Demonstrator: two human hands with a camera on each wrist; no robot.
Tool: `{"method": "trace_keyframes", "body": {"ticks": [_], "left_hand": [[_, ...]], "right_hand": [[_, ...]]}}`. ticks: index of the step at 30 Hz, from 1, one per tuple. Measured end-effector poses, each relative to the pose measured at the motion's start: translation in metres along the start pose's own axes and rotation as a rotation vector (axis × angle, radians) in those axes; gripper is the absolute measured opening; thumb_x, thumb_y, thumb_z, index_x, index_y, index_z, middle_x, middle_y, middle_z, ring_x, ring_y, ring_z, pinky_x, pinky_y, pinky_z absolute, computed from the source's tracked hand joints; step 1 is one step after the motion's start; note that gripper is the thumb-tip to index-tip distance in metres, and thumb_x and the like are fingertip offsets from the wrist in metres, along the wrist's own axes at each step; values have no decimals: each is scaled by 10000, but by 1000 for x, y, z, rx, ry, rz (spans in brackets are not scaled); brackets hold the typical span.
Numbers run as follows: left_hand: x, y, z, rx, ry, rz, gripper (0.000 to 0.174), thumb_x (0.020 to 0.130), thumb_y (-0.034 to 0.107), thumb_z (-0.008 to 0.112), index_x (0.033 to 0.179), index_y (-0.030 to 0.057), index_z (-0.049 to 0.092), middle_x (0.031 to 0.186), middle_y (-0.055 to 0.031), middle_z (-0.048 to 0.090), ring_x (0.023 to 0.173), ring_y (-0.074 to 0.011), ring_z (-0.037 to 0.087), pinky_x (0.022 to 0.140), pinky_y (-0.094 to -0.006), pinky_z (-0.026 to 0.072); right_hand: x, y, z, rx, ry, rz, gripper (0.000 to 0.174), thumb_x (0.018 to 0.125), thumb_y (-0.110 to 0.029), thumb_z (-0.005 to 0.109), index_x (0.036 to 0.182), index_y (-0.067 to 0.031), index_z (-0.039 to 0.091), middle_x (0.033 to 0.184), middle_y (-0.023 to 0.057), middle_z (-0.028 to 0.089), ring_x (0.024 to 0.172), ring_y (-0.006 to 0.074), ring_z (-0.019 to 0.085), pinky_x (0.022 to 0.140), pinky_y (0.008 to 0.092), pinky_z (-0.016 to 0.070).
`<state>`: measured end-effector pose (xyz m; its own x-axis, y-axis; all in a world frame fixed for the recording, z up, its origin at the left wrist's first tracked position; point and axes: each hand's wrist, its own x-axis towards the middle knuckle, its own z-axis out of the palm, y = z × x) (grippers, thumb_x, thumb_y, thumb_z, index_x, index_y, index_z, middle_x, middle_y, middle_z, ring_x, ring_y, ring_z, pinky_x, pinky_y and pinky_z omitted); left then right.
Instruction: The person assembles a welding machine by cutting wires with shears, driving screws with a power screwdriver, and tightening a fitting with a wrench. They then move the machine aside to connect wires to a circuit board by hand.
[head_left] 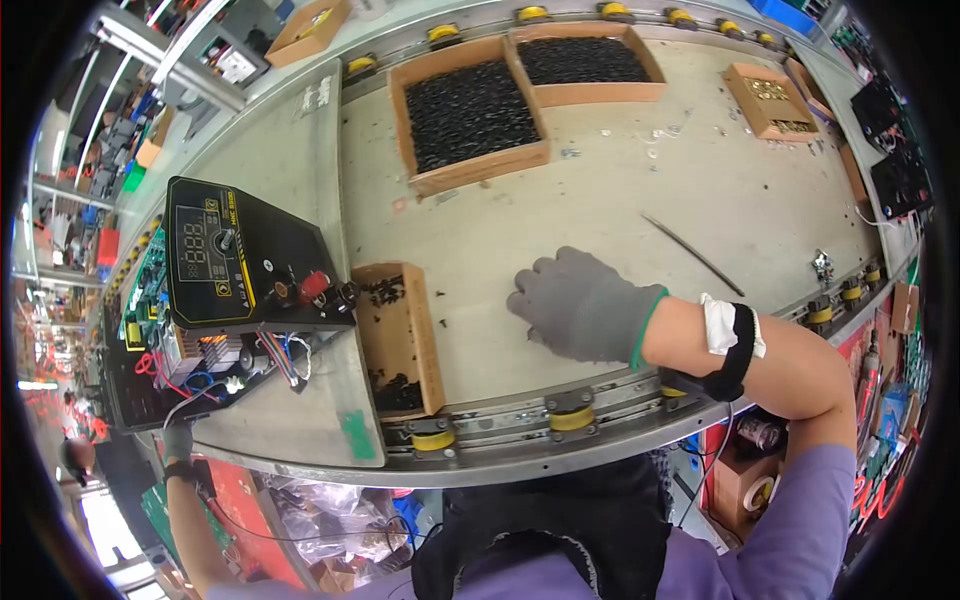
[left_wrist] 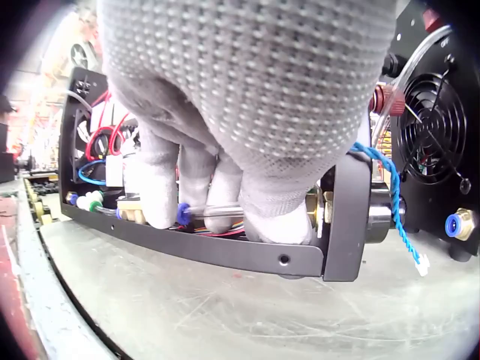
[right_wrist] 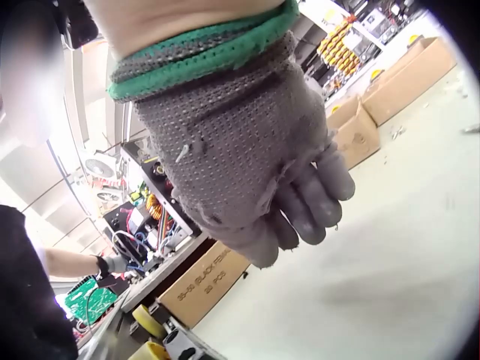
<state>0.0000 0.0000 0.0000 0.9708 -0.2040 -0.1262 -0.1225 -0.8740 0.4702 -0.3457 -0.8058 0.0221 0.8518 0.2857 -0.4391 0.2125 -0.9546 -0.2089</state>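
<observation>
My left hand (head_left: 178,442), in a grey glove, is at the near edge of a half-assembled black machine (head_left: 275,245) with a display panel and exposed wiring. In the left wrist view the gloved hand (left_wrist: 247,97) bends down over the machine's low base rim (left_wrist: 225,255) and grips it, fingertips inside. A clear tube (left_wrist: 214,212) with a blue collar crosses in front of some fingers. Over the bench stretches my right hand (head_left: 585,305), gloved in grey, holding nothing. The right wrist view has its fingers (right_wrist: 304,214) loosely curled above the worktop.
A small box (head_left: 425,345) of black parts stands between machine and right hand. Farther back are two cartons (head_left: 480,182) of black pieces and a box (head_left: 775,128) of brass parts. A thin rod (head_left: 690,253) lies rightward. Rollers (head_left: 570,417) line the front rail.
</observation>
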Motion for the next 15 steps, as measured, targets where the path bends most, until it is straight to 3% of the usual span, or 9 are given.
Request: {"method": "trace_keyframes", "body": {"ticks": [1, 2, 3, 5, 7, 10, 12, 15], "left_hand": [[-12, 20, -2, 519, 7, 79, 341, 885, 112, 673, 1223, 62, 666, 1180, -140, 684, 1139, -244, 621, 984, -381, 492], [-22, 45, 1, 522, 30, 62, 294, 902, 152, 647, 1176, 52, 688, 1162, -127, 697, 1135, -242, 626, 983, -369, 486], [-3, 21, 5, 506, 22, 47, 294, 902, 152, 647, 1176, 52, 688, 1162, -127, 697, 1135, -242, 626, 983, -369, 486], [-1, 15, -6, 638, 10, 36, 307, 916, 201, 601, 1173, 60, 691, 1192, -139, 684, 1138, -285, 624, 996, -393, 475], [-2, 12, -8, 710, 1, 38, 292, 904, 180, 601, 1152, 58, 696, 1163, -144, 690, 1115, -295, 631, 974, -400, 484], [-3, 13, -4, 786, 33, 67, 272, 886, 148, 602, 1121, 54, 702, 1120, -151, 700, 1081, -309, 641, 942, -412, 497], [-5, 13, 1, 830, 66, 104, 260, 874, 127, 602, 1100, 52, 707, 1091, -156, 707, 1059, -319, 648, 920, -419, 505], [-11, 18, 8, 879, 131, 174, 244, 856, 95, 603, 1069, 48, 713, 1047, -163, 717, 1025, -333, 658, 888, -431, 518]], "right_hand": [[1, -4, -1, 0, 17, -45, 522, 895, -309, 637, 1345, -113, 460, 1085, 98, 624, 1046, 272, 609, 884, 393, 444], [1, -8, -3, 0, 33, -88, 493, 910, -297, 621, 1338, -111, 463, 1080, 101, 624, 1023, 268, 615, 874, 398, 449], [28, -24, -8, -12, 14, -94, 493, 910, -297, 621, 1338, -111, 463, 1080, 101, 624, 1023, 268, 615, 874, 398, 449], [40, -40, -14, 89, 191, -70, 520, 920, -297, 606, 1379, -115, 441, 1077, 107, 624, 994, 271, 624, 873, 396, 451], [45, -57, -35, 39, 31, -169, 615, 945, -298, 583, 1481, -116, 343, 1074, 108, 624, 988, 274, 630, 877, 399, 458], [43, -71, -31, 57, -38, -242, 637, 941, -305, 586, 1490, -111, 327, 1063, 102, 627, 994, 272, 628, 874, 393, 461], [32, -70, -23, 60, 158, -275, 514, 911, -251, 619, 1373, -87, 463, 1035, 114, 638, 961, 271, 645, 811, 393, 488], [12, -65, -33, 18, 141, -180, 460, 910, -269, 624, 1318, -94, 503, 1035, 95, 632, 982, 252, 630, 813, 377, 472]]}}
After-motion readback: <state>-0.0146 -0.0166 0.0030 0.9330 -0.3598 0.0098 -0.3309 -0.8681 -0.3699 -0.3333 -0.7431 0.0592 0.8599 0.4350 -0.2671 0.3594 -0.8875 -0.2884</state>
